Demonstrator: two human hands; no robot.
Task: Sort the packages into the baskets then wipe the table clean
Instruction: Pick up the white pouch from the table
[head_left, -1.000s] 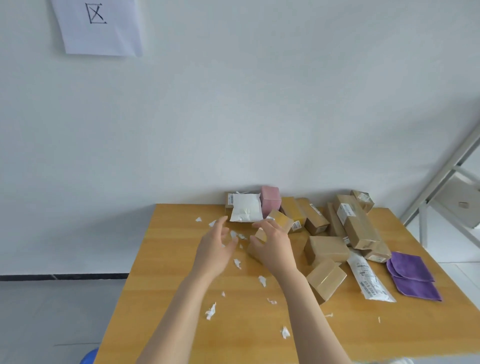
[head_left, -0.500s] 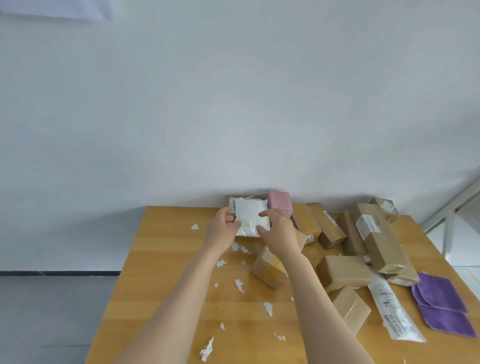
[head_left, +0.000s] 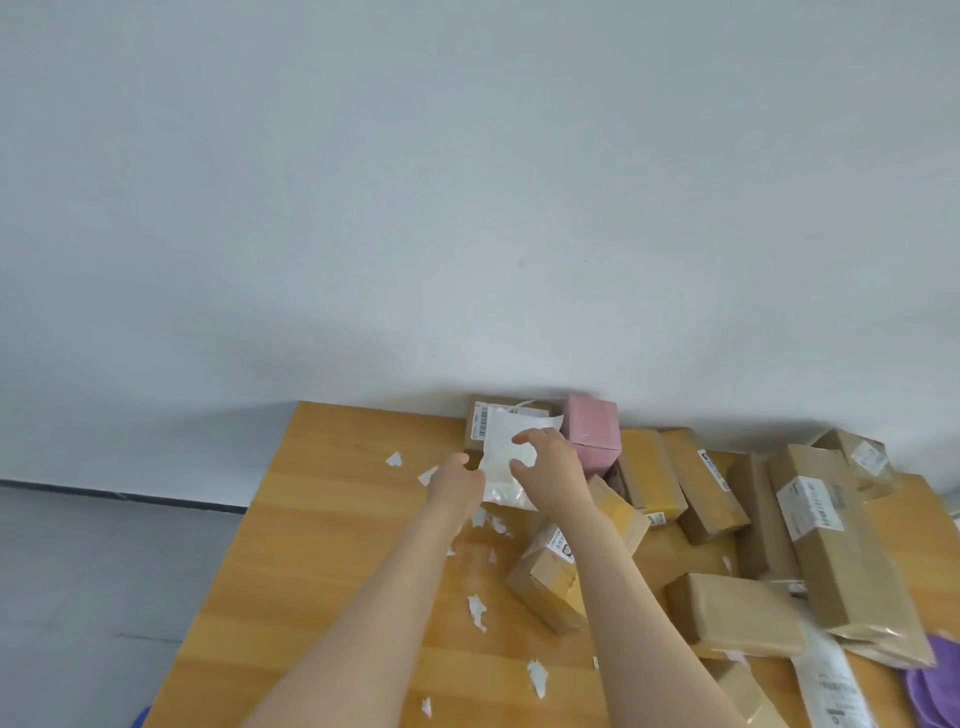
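Observation:
Both hands are on a white soft package (head_left: 506, 457) at the back of the wooden table (head_left: 322, 545). My left hand (head_left: 457, 486) holds its left edge. My right hand (head_left: 550, 475) grips its right side with curled fingers. The package leans on a brown box with a barcode label (head_left: 480, 423). A pink box (head_left: 595, 436) stands just right of it. Several brown cardboard boxes (head_left: 711, 488) lie in a heap to the right, one brown box (head_left: 550, 577) under my right forearm. Torn white paper scraps (head_left: 478, 613) litter the tabletop.
A purple cloth (head_left: 935, 686) lies at the table's right front, beside a white printed mailer bag (head_left: 831, 680). A white wall runs right behind the table. A blue object (head_left: 139, 719) shows at the bottom left, below the table edge. Grey floor lies to the left.
Both hands moved forward from the table's middle to the white package and took hold of it. It now sits tilted and lifted off the barcode box. The camera swung down and left.

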